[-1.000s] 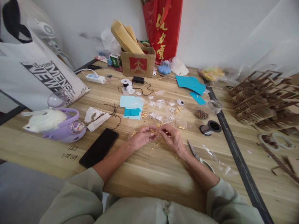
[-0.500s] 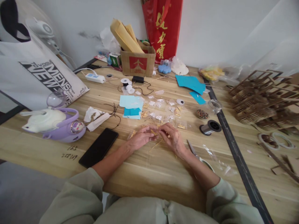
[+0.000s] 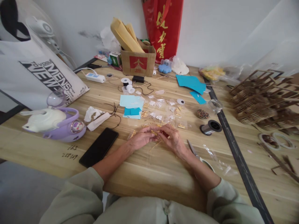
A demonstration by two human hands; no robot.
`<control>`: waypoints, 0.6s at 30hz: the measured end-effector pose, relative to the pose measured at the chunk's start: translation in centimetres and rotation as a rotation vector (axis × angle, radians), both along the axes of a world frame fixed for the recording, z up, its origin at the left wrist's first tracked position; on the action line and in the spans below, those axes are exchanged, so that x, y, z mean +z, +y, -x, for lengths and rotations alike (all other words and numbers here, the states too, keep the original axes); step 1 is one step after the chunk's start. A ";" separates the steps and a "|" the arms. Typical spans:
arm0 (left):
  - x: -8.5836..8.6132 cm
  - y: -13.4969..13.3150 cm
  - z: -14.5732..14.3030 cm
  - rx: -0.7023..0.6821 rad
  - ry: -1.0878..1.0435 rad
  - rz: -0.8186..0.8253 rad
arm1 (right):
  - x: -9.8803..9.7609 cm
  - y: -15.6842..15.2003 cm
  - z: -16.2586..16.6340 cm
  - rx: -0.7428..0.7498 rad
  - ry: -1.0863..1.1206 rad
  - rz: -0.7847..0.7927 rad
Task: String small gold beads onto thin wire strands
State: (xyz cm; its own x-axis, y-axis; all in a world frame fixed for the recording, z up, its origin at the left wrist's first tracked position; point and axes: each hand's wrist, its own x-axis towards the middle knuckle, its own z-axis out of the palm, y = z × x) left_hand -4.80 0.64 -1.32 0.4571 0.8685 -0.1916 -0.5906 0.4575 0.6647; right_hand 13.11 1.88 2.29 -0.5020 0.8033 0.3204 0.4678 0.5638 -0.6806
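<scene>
My left hand [image 3: 142, 138] and my right hand [image 3: 172, 137] meet fingertip to fingertip just above the table. A thin string of gold beads [image 3: 155, 145] trails below them, and gold also shows between the left fingers, which are closed on it. The right thumb and fingers are pinched together; what lies between them is too small to make out. Small bags of gold beads [image 3: 181, 125] and of silvery pieces [image 3: 159, 117] lie just beyond the hands. Scissors [image 3: 192, 147] rest beside my right wrist, partly under the forearm.
A black phone [image 3: 99, 147] lies left of my left forearm. To the right stand a wire spool [image 3: 210, 127] and a dish of mixed beads [image 3: 202, 114]. Farther back are blue sheets [image 3: 190, 83], a cardboard box [image 3: 138, 63] and a purple pot-like item [image 3: 67, 129].
The fingers of my right hand have shifted slightly at the meeting point with the left. The left hand and the things on the table look unmoved.
</scene>
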 end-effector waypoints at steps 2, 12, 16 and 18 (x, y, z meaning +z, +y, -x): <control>-0.1 0.0 0.0 0.000 0.006 0.005 | 0.1 0.0 0.0 0.000 0.022 0.013; 0.2 0.1 0.2 -0.006 0.009 0.013 | 0.9 0.0 0.0 -0.003 0.060 -0.028; 0.5 0.5 0.8 0.045 0.004 0.052 | 1.8 0.8 -1.4 -0.009 0.021 -0.048; 0.7 0.8 1.1 0.099 -0.015 0.090 | 2.1 1.1 -2.2 0.039 -0.142 -0.029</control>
